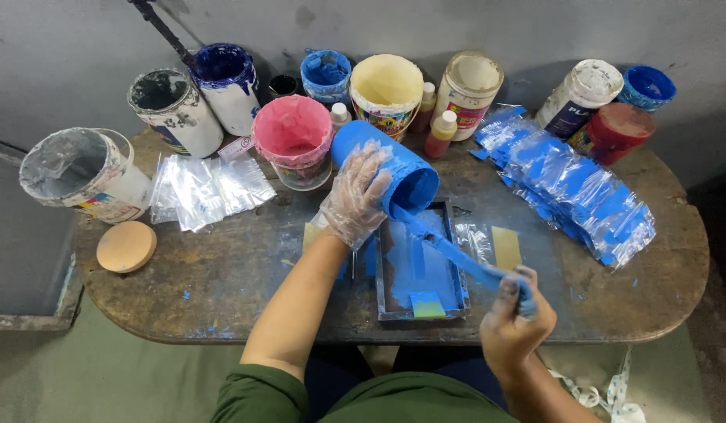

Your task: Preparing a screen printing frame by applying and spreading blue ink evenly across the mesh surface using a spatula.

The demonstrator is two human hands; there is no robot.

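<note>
My left hand [353, 196], in a thin clear glove, grips a blue paint tub [394, 166] tipped on its side over a small metal tray [420, 266]. My right hand [510, 321], bare and smeared with blue, holds a paint-coated stick [453, 251] whose far end reaches into the tub's mouth. Blue paint covers the tray's floor, and a small green and blue pad [427, 304] lies at its near end. A yellow card [506, 247] and a clear plastic bag lie just right of the tray.
Several paint tubs line the back of the dark round table [222, 282]: white, dark blue, pink [294, 149], yellow [387, 90], red. Clear bags [206, 188] lie at left, a row of blue-filled bags [574, 188] at right, a tan round lid [126, 246] near the left edge.
</note>
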